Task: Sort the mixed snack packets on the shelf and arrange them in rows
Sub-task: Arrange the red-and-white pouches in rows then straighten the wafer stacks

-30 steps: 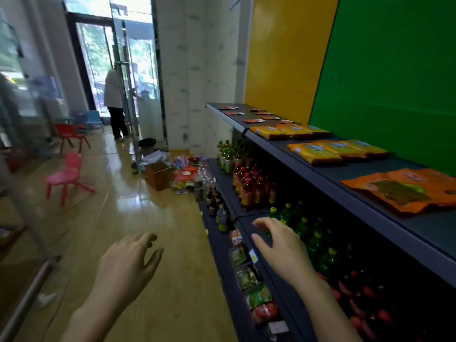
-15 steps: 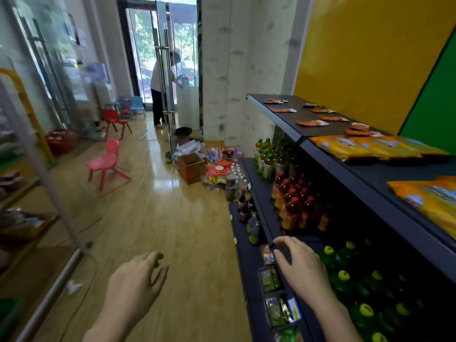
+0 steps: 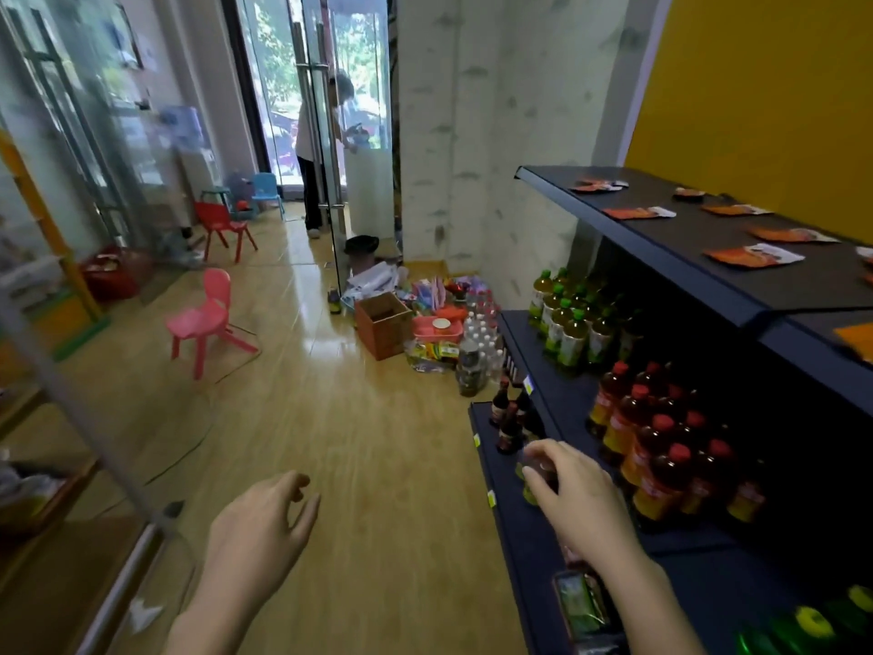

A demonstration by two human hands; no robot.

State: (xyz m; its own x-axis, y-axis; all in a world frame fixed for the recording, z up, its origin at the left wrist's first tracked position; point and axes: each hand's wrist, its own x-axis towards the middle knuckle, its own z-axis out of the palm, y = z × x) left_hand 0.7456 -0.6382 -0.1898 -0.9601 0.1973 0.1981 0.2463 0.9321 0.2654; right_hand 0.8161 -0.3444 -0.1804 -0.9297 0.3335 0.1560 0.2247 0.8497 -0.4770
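Observation:
Several flat orange snack packets lie scattered on the dark top shelf (image 3: 633,245) at the right: one near the front (image 3: 751,255), one further back (image 3: 637,212), another at the far end (image 3: 597,186). The corner of a larger orange packet (image 3: 857,340) shows at the right edge. My left hand (image 3: 264,522) hangs open over the wooden floor, holding nothing. My right hand (image 3: 576,498) is low by the bottom shelf, fingers bent and apart over a small bottle (image 3: 529,491). Both hands are well below the packets.
Green-capped bottles (image 3: 567,323) and red-capped bottles (image 3: 661,456) fill the middle shelf. A cardboard box (image 3: 382,323) and loose goods sit on the floor at the shelf's end. A pink chair (image 3: 208,319), a glass partition at the left, and a person (image 3: 316,148) at the door.
The view has swung left along the aisle, so the yellow packets have left the frame. My right hand has moved forward along the bottom shelf to the small bottles. My left hand stays open.

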